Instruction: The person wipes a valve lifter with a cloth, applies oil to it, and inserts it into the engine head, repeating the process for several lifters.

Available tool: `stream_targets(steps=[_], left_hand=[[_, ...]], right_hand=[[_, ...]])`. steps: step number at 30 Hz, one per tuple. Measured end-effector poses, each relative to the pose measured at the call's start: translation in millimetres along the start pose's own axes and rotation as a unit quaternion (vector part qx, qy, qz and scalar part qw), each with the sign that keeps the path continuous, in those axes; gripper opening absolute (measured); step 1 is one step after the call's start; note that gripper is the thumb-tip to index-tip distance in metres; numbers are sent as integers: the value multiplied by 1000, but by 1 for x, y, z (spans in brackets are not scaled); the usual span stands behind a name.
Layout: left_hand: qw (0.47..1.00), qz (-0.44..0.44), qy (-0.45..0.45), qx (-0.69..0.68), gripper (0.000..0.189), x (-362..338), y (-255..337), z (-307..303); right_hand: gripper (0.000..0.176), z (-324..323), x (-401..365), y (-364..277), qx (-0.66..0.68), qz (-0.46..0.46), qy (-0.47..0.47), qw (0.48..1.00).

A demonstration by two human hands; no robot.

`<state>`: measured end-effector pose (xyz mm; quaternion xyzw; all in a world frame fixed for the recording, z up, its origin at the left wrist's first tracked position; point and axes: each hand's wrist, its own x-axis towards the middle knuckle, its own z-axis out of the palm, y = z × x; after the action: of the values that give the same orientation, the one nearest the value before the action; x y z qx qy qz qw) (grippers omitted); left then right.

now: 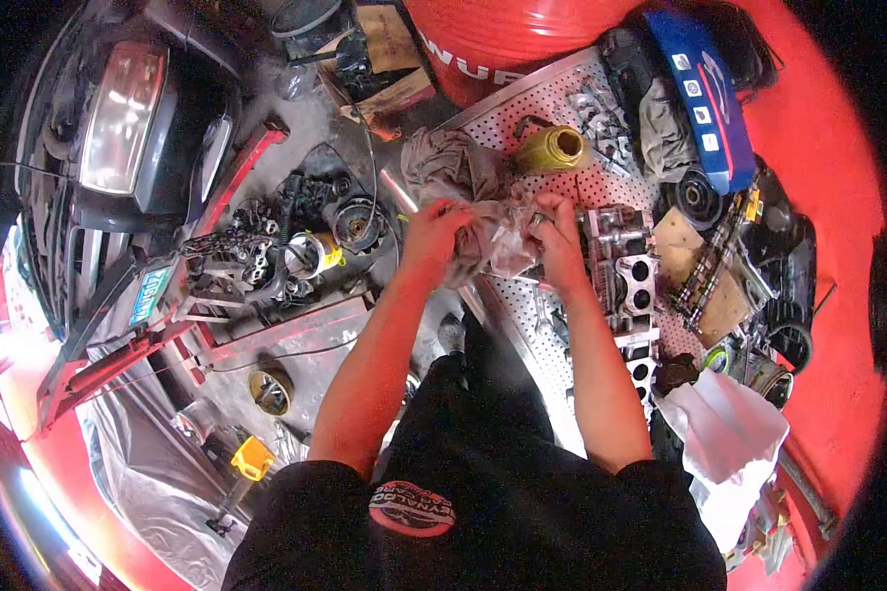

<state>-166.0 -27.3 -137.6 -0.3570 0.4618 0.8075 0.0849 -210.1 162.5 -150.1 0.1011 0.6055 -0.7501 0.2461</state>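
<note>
A crumpled grey-beige rag [478, 241] hangs between my two hands above the left edge of the perforated metal bench. My left hand [436, 236] is closed on the rag's left side. Curled fingers of my right hand [557, 234] pinch the rag's right side; any small part inside the grip is too small to make out. Just right of my right hand lies a metal cylinder head [629, 295] with round bores. Behind the hands, another bunched grey cloth [448, 163] rests beside a yellow open-topped container [557, 150].
The perforated bench [522, 315] also bears small metal parts [606, 123] and a camshaft [719, 261] on cardboard. A red drum [503, 44] stands behind it. Left are a car front [118, 128], a red stand leg [237, 177] and floor parts [360, 225]. White cloth [729, 433] lies right.
</note>
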Motion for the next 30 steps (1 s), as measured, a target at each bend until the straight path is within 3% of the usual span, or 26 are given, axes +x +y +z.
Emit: stream_targets(steps=[1, 3, 6, 8, 11, 13, 15, 18, 20, 21, 22, 23, 25, 26, 27, 29, 30], left_hand=[[997, -16, -22, -76, 21, -2, -1, 3], [971, -47, -67, -226, 20, -2, -1, 18], [966, -79, -88, -232, 17, 6, -5, 33], [998, 1, -42, -57, 14, 4, 1, 28], [976, 52, -21, 211, 18, 1, 16, 10], [919, 82, -32, 384, 21, -5, 20, 8], [826, 135, -49, 546, 22, -17, 24, 10], [751, 92, -79, 649, 13, -39, 56, 18], [892, 83, -51, 442, 11, -37, 53, 2], [940, 75, -37, 329, 10, -39, 57, 3], [969, 136, -49, 201, 16, -41, 59, 5], [971, 131, -49, 193, 19, -46, 61, 8], [975, 126, -49, 174, 26, -60, 73, 26], [956, 152, -40, 249, 33, -54, 62, 22], [965, 128, -47, 224, 33, -58, 62, 27], [980, 76, -61, 176, 34, -72, 63, 41], [950, 124, -88, 273, 33, -58, 49, 37]], right_hand=[[12, 7, -5, -7, 49, 17, 5, 999], [18, 6, 1, 19, 13, 40, 3, 999], [22, 11, 4, 23, -126, -2, -2, 992], [27, 12, -5, 9, -244, -34, -2, 969], [29, 7, -10, -12, -276, -154, 91, 945], [33, 6, -7, -25, -314, -132, 139, 930], [35, 9, -5, -36, -363, -121, 167, 909], [32, 6, 3, -38, -373, -152, 213, 890], [35, 2, 5, -29, -348, -226, 237, 879], [36, 2, 4, -31, -323, -225, 209, 895], [37, 4, 0, -33, -297, -222, 180, 911], [39, 5, -5, -32, -272, -217, 149, 926], [38, 1, -11, -35, -162, -75, 8, 984], [39, -1, -13, -40, -123, -19, -43, 991], [40, -1, -13, -45, -83, 35, -93, 992], [43, -4, -5, -34, -122, 4, -130, 984], [42, -2, -4, -42, -108, 10, -148, 983]])
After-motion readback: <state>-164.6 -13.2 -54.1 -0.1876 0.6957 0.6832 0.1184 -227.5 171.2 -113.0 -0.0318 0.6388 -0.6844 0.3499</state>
